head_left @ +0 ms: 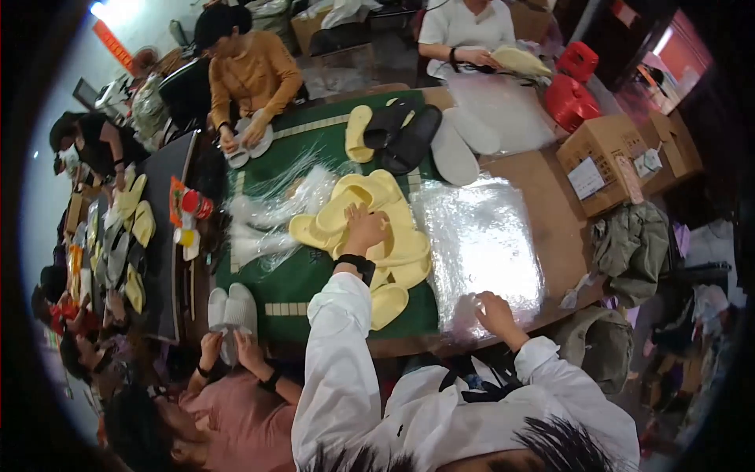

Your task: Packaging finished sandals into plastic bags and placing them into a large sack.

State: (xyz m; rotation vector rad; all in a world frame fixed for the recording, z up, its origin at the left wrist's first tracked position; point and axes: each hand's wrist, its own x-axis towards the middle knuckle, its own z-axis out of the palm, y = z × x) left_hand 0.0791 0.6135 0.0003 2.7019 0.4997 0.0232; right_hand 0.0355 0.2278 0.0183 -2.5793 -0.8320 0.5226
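Note:
A pile of pale yellow slippers lies on the green table top in front of me. My left hand reaches over the pile with its fingers apart, touching one yellow slipper near the top. To the right of the pile, a stack of clear plastic bags lies flat and glares in the light. At the stack's near edge, my right hand has its fingers bent in on the crinkled edge of a clear plastic bag.
Black slippers and white slippers lie at the far side, beside more clear bags. Loose clear wrap is left of the pile. Cardboard boxes stand at right. Co-workers handle slippers around the table, one close at my left.

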